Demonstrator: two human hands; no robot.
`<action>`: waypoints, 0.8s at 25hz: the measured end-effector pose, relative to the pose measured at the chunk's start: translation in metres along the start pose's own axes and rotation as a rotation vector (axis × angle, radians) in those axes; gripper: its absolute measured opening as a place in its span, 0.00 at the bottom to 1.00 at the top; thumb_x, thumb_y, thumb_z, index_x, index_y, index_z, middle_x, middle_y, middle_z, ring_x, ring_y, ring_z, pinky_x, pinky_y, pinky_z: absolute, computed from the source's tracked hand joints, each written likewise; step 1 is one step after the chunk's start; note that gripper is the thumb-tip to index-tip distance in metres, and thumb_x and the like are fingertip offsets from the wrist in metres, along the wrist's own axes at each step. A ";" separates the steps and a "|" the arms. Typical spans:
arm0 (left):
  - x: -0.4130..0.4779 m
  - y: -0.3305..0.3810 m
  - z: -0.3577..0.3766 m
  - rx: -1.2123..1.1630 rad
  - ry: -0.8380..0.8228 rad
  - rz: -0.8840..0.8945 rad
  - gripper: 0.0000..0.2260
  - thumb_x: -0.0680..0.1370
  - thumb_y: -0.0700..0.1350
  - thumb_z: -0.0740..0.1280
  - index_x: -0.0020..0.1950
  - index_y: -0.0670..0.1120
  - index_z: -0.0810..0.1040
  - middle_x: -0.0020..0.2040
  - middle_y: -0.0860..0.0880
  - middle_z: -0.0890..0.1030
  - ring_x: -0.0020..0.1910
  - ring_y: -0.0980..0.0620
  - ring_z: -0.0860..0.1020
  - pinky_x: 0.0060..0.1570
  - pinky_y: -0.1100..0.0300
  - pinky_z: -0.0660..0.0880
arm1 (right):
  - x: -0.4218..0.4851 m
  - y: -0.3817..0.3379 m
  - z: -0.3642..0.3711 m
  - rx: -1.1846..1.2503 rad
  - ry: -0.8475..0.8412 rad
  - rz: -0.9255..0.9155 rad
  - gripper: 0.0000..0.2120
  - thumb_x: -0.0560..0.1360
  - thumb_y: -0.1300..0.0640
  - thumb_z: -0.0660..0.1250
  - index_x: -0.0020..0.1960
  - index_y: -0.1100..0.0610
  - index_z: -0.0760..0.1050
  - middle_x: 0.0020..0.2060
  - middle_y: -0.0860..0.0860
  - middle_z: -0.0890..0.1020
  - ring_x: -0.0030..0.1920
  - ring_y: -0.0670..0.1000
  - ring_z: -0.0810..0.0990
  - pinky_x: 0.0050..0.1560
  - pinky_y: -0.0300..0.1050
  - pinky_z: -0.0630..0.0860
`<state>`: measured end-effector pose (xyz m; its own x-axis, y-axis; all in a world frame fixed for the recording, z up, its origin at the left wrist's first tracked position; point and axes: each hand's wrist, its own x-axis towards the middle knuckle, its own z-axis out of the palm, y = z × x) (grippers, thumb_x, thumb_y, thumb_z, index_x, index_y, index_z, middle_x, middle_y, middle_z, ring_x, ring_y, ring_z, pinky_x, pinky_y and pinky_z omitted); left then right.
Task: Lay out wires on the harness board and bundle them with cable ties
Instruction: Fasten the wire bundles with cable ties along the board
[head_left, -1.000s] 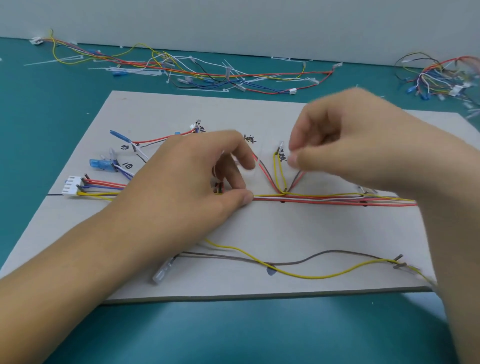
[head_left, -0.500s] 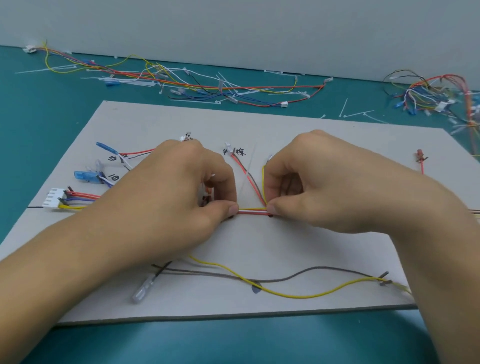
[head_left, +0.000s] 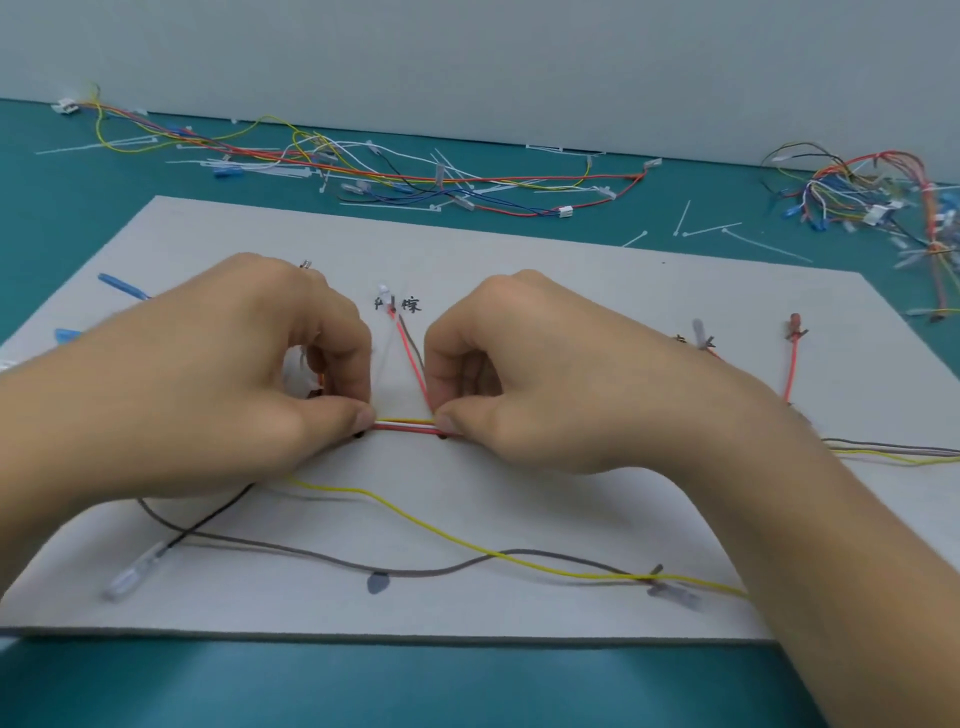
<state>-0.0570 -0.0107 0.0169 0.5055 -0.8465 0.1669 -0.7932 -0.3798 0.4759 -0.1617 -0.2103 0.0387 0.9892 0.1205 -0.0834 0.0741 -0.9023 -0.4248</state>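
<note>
The left hand (head_left: 249, 384) and right hand (head_left: 545, 395) each pinch the thin red-white-yellow wire bundle (head_left: 408, 425); a slackened pinch could let strands splay across the grey cardboard harness board (head_left: 519, 260).

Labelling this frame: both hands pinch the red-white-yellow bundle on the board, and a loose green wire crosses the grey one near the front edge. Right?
Head view shows the loose wire crossing the grey wire is yellow, not green. The left hand and right hand do pinch the bundle on the board.
</note>
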 end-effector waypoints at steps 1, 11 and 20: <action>0.000 0.001 0.000 -0.009 0.000 -0.005 0.06 0.66 0.60 0.69 0.37 0.60 0.80 0.36 0.58 0.79 0.40 0.55 0.79 0.40 0.50 0.76 | -0.001 0.001 -0.003 0.034 -0.038 0.022 0.06 0.73 0.58 0.73 0.37 0.52 0.81 0.29 0.44 0.80 0.33 0.38 0.78 0.31 0.33 0.74; -0.002 0.026 0.015 0.078 0.035 0.032 0.11 0.66 0.64 0.68 0.40 0.59 0.76 0.37 0.60 0.76 0.39 0.60 0.75 0.43 0.51 0.74 | 0.114 0.070 -0.039 0.140 0.447 0.383 0.07 0.73 0.62 0.74 0.49 0.55 0.87 0.36 0.48 0.82 0.35 0.45 0.76 0.32 0.33 0.71; -0.002 0.026 0.025 0.045 0.030 -0.018 0.06 0.69 0.58 0.68 0.37 0.57 0.77 0.36 0.57 0.78 0.36 0.57 0.76 0.37 0.56 0.74 | 0.174 0.095 -0.018 0.195 0.406 0.404 0.07 0.69 0.60 0.78 0.44 0.49 0.87 0.38 0.46 0.84 0.45 0.48 0.82 0.42 0.37 0.75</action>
<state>-0.0867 -0.0280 0.0076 0.5289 -0.8283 0.1850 -0.7982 -0.4114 0.4400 0.0197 -0.2829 0.0003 0.9062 -0.4182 0.0621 -0.3039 -0.7465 -0.5920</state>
